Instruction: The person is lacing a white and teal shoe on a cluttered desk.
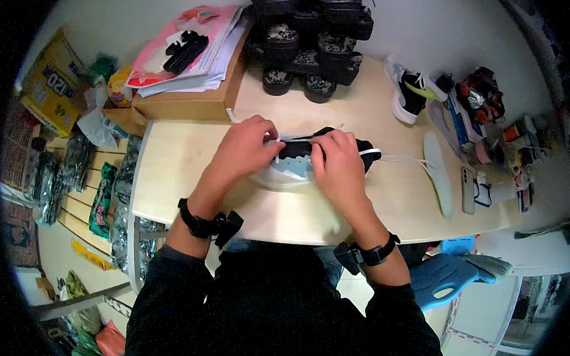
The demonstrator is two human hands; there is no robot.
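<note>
A light blue, white and black sneaker (292,166) lies on the wooden tabletop before me, its toe to the left and its black heel to the right. My left hand (251,146) is at the toe end of the opening, thumb and forefinger pinched on a white shoelace (278,152). Over the collar side, my right hand (337,163) rests with its fingertips curled on the shoe's upper edge; their exact hold is partly hidden. More white lace (403,158) runs from the heel rightward to a pale insole (436,174).
Stacked camouflage shoes (308,47) stand at the back. A cardboard box (188,106) bearing papers is at the back left. Another sneaker (407,95) sits at the back right, with a phone (467,190) nearer the right edge. A blue stool (444,280) stands below right.
</note>
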